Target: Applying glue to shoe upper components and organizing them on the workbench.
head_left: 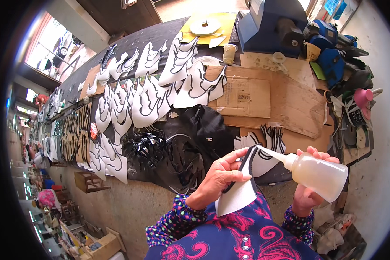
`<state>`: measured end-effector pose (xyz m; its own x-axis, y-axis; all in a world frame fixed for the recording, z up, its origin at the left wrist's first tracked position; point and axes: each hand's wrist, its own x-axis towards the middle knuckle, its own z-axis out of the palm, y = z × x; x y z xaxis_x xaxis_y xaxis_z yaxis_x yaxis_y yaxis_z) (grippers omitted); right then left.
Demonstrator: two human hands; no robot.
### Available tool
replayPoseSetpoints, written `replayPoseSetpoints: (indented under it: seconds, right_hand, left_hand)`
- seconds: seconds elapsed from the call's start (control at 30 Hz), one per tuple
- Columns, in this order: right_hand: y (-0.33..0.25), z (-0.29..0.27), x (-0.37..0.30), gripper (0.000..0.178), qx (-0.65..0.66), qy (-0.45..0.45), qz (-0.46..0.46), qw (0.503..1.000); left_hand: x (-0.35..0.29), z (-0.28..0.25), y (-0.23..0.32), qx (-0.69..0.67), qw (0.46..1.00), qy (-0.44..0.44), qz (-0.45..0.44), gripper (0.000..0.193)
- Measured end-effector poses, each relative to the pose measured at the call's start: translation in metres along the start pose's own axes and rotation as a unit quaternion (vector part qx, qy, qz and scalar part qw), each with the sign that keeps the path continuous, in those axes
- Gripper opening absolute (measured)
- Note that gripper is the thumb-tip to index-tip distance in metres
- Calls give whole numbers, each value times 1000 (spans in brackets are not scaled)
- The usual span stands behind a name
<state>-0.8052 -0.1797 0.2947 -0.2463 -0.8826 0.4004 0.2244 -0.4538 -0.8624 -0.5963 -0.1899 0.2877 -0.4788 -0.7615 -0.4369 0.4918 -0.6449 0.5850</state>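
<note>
Between the thumb and fingers of my left hand (223, 175) is a white shoe-upper piece with black edging (236, 199). My right hand (310, 193) is wrapped round a translucent squeeze bottle (323, 175) of pale liquid, tilted so its long nozzle points left. The nozzle tip meets or nearly meets the black edge at the top of the piece; I cannot tell if it touches. Just beyond my hands, a fanned stack of white and black pieces (271, 141) lies at the near edge of the bench.
Rows of similar white pieces (147, 104) cover the bench to the left. Near me lie a black bag (206, 128) and a heap of black strips (147, 145). Cardboard sheets (286, 97) lie on the right. A blue machine (271, 28) stands behind, with a white tape roll (204, 27) beside it.
</note>
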Motion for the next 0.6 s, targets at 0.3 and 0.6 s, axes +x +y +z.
replayPoseSetpoints:
  seconds: [0.3, 0.6]
  right_hand:
    - [7, -2, -5, 75, 72, -97, -15, 993]
    - [2, 8, -7, 69, 71, -74, -26, 994]
  left_hand:
    - [-6, -7, -7, 23, 999, 27, 12, 61]
    - [-12, -7, -8, 6, 1000, 23, 10, 62]
